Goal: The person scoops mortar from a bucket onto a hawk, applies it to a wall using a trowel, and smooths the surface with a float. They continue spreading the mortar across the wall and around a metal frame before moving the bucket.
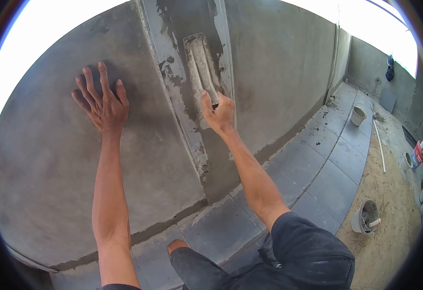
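My right hand (219, 114) is wrapped round the handle of a plastering trowel (203, 65), a long mortar-caked float. Its blade lies against a strip of wet grey render (182, 21) on the wall, between two raised, light-coloured edges. Flat on the smooth grey wall (42, 154) to the left rests my left hand (106, 104), fingers spread and holding nothing. The trowel's working face is hidden against the wall.
Grey paving tiles (293, 157) run along the wall's foot, with mortar crumbs on them. A bucket (358, 116) stands on the tiles. Another bucket (365, 217) with a tool in it sits on sand (390, 188), near a white pipe (379, 145).
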### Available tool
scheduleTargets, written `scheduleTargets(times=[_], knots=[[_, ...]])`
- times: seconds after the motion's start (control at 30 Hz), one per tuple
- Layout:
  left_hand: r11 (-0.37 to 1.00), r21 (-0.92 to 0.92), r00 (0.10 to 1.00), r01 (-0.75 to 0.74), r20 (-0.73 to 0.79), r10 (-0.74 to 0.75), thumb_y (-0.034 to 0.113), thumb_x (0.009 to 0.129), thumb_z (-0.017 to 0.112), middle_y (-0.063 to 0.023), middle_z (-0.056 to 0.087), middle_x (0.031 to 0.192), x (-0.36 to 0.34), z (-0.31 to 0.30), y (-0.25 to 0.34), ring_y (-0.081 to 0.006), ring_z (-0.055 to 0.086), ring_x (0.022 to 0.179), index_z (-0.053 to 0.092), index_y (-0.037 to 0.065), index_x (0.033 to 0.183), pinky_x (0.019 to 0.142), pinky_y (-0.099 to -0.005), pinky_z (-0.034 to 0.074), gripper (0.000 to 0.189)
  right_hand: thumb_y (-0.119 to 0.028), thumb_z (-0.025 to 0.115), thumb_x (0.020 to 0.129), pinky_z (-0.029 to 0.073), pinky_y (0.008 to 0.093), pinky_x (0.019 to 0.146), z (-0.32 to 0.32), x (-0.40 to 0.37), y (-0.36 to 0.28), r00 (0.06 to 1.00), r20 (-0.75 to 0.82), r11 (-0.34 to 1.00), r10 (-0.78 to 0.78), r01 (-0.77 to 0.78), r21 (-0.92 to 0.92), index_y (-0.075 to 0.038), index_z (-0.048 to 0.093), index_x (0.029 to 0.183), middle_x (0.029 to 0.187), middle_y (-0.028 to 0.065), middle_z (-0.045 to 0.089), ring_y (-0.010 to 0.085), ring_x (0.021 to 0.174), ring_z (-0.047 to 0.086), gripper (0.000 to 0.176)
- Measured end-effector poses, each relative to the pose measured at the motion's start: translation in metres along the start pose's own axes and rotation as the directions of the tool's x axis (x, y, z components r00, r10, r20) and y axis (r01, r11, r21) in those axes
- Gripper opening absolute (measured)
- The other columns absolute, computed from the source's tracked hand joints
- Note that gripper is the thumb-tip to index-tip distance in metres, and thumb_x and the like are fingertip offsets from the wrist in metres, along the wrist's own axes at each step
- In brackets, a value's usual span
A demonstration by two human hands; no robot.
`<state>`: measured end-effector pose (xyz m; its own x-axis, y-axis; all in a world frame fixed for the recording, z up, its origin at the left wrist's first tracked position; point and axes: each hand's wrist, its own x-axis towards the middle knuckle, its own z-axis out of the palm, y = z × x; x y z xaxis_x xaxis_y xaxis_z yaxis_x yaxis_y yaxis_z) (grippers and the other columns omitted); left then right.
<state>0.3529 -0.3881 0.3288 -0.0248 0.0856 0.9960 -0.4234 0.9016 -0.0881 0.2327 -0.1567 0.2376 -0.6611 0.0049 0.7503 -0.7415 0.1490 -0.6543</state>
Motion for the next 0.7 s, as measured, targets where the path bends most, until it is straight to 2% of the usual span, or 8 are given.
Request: scheduleTargets(times=[0.1, 0.17, 0.2, 0.27, 0.37, 0.57, 0.63, 0.7], knots=[[1.0, 0.002, 1.0, -0.008, -0.003, 0.008, 0.039, 0.095, 0.046, -0.0085, 0.02, 0.154, 0.001, 0.0, 0.0, -0.0328, 0.014, 0.144, 0.024, 0.027, 0.15, 0.115, -0.0541, 0.005, 0.06, -0.038, 0.058, 0.09, 0.044, 0.045, 0.058, 0.016, 0.023, 0.009, 0.993, -0.034, 0.993, -0.114, 0.114, -0.001, 0.005, 0.058, 0.074, 0.059, 0.0212, 0.058, 0.038, 0.057, 0.058, 0.046], [1.0, 0.016, 1.0, -0.002, 0.006, 0.002, 0.039, 0.095, 0.046, -0.0091, 0.019, 0.154, 0.0, 0.001, 0.001, -0.0335, 0.013, 0.143, 0.024, 0.027, 0.15, 0.115, -0.0544, 0.005, 0.06, -0.038, 0.057, 0.09, 0.044, 0.0474, 0.06, 0.029, 0.038, 0.024, 0.877, -0.326, 0.927, -0.352, 0.279, -0.251, 0.006, 0.057, 0.071, 0.059, 0.0232, 0.057, 0.0403, 0.059, 0.057, 0.048], [1.0, 0.021, 1.0, -0.002, 0.014, 0.002, 0.039, 0.095, 0.046, -0.0091, 0.019, 0.154, 0.0, 0.001, 0.001, -0.0335, 0.013, 0.143, 0.024, 0.027, 0.15, 0.115, -0.0544, 0.005, 0.06, -0.038, 0.057, 0.09, 0.044, 0.0474, 0.06, 0.023, 0.037, 0.02, 0.881, -0.321, 0.929, -0.348, 0.276, -0.248, 0.006, 0.057, 0.071, 0.059, 0.0232, 0.057, 0.0403, 0.059, 0.057, 0.048], [1.0, 0.017, 1.0, -0.011, 0.006, 0.011, 0.039, 0.095, 0.046, -0.0095, 0.019, 0.154, 0.0, 0.0, 0.001, -0.0341, 0.013, 0.143, 0.023, 0.026, 0.15, 0.115, -0.0547, 0.006, 0.06, -0.036, 0.057, 0.09, 0.046, 0.0469, 0.062, -0.003, 0.033, 0.004, 0.994, -0.096, 0.996, 0.052, -0.059, -0.071, 0.007, 0.059, 0.071, 0.06, 0.024, 0.058, 0.0411, 0.06, 0.059, 0.047], [1.0, 0.023, 1.0, -0.006, 0.021, 0.005, 0.039, 0.095, 0.045, -0.0096, 0.018, 0.154, 0.0, 0.0, 0.0, -0.0344, 0.013, 0.143, 0.023, 0.026, 0.15, 0.115, -0.0547, 0.006, 0.06, -0.034, 0.056, 0.09, 0.047, 0.0457, 0.063, -0.011, 0.002, 0.032, 0.985, -0.133, 0.973, 0.11, -0.134, -0.187, 0.007, 0.059, 0.071, 0.062, 0.0235, 0.059, 0.0404, 0.061, 0.061, 0.045], [1.0, 0.026, 1.0, -0.011, 0.019, 0.011, 0.039, 0.096, 0.043, -0.0089, 0.017, 0.155, 0.0, 0.001, 0.0, -0.0342, 0.012, 0.144, 0.024, 0.026, 0.15, 0.115, -0.0547, 0.005, 0.059, -0.027, 0.059, 0.089, 0.047, 0.0437, 0.057, 0.0, -0.052, 0.048, 0.972, -0.233, 0.999, 0.033, -0.04, -0.022, 0.003, 0.059, 0.07, 0.06, 0.021, 0.059, 0.0373, 0.057, 0.062, 0.036], [1.0, 0.023, 1.0, -0.013, 0.018, 0.013, 0.038, 0.095, 0.044, -0.0088, 0.018, 0.155, 0.0, -0.001, 0.001, -0.0341, 0.012, 0.144, 0.024, 0.026, 0.15, 0.115, -0.0548, 0.005, 0.059, -0.024, 0.061, 0.089, 0.047, 0.0428, 0.054, 0.008, -0.042, 0.036, 0.977, -0.15, 0.987, -0.149, 0.137, -0.083, 0.002, 0.059, 0.07, 0.057, 0.0208, 0.058, 0.0376, 0.054, 0.061, 0.032], [1.0, 0.017, 1.0, -0.01, 0.007, 0.01, 0.038, 0.095, 0.045, -0.0086, 0.018, 0.155, 0.001, 0.0, 0.002, -0.0341, 0.012, 0.144, 0.024, 0.026, 0.15, 0.115, -0.0548, 0.006, 0.059, -0.024, 0.06, 0.089, 0.047, 0.043, 0.056, 0.009, -0.024, 0.018, 0.994, -0.056, 0.987, -0.093, 0.085, -0.138, 0.003, 0.06, 0.073, 0.062, 0.0215, 0.06, 0.0385, 0.058, 0.062, 0.032]])
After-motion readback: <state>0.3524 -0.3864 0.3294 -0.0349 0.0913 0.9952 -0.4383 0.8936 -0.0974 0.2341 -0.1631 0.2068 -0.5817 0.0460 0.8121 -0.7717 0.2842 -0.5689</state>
